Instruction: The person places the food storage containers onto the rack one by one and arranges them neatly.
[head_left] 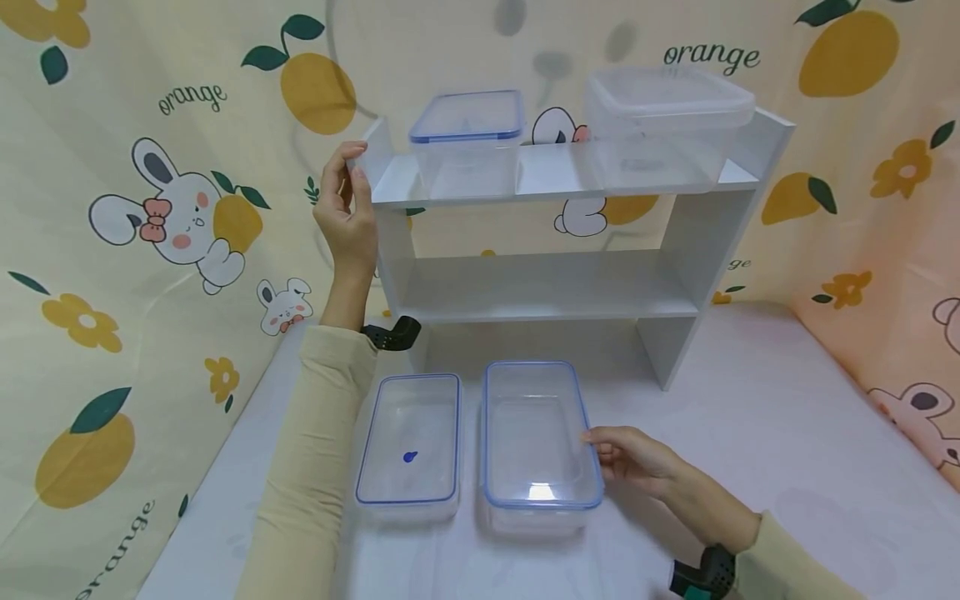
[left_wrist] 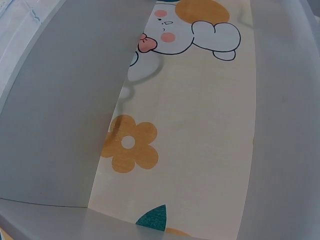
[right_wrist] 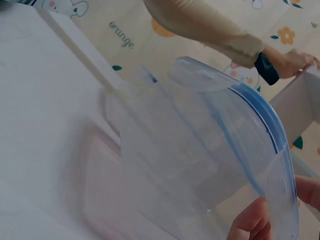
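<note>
My left hand (head_left: 347,204) grips the upper left side panel of a white shelf (head_left: 540,283); the right wrist view also shows that hand (right_wrist: 292,64) at the panel's corner. Its fingers are out of sight in the left wrist view. Low on the right, my right hand (head_left: 637,462) pinches the right rim of a clear lidded food container (head_left: 534,442) with a blue seal. Up close, thumb and fingers hold the side flap of this container (right_wrist: 200,150). Left of it lies a similar food container (head_left: 408,437) with a small blue mark on its lid.
On the shelf's top board stand a blue-rimmed clear container (head_left: 468,142) and a larger clear container with a whitish lid (head_left: 667,129). A white cloth (head_left: 750,433) covers the table. Behind hangs a patterned backdrop (head_left: 180,333) with oranges and rabbits.
</note>
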